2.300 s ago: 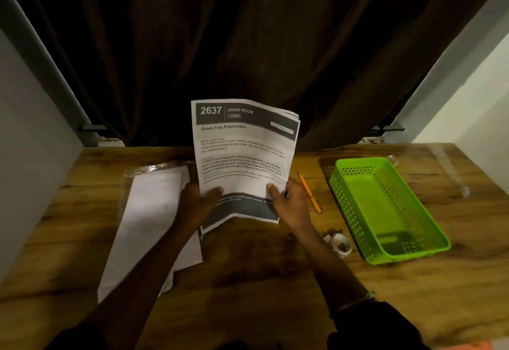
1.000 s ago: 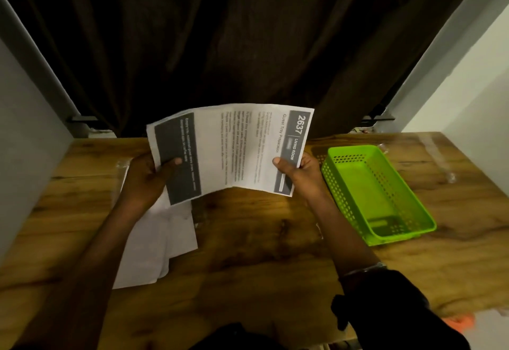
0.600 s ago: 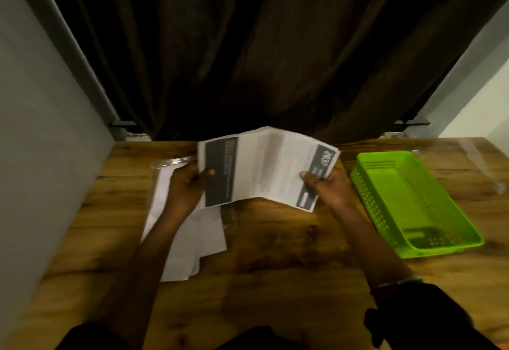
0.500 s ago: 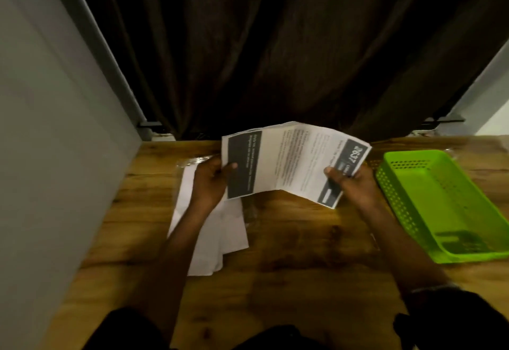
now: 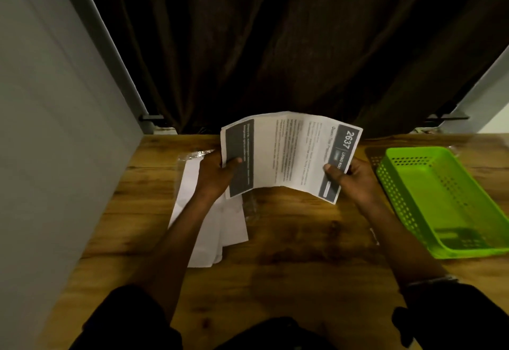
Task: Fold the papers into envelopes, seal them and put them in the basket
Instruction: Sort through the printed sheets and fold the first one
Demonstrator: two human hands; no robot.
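Observation:
I hold a printed paper point(image 5: 286, 154) sideways above the wooden table point(image 5: 289, 261), bowed upward along its middle. It has dark bands at both ends, and "2637" shows on the right band. My left hand point(image 5: 217, 176) pinches its left end, thumb on the dark band. My right hand point(image 5: 352, 178) pinches its right end. A pile of white sheets point(image 5: 209, 228) lies on the table under my left forearm. The green perforated basket point(image 5: 440, 200) stands to the right with nothing in it.
A clear plastic sleeve point(image 5: 249, 206) lies partly under the white sheets. A dark curtain point(image 5: 275, 46) hangs behind the table. A grey wall point(image 5: 55, 129) borders the table's left side. The pen and tape roll are hidden from view.
The paper has been turned from upright to sideways, and now bows upward between both hands. My view has shifted left, so the basket sits nearer the right edge.

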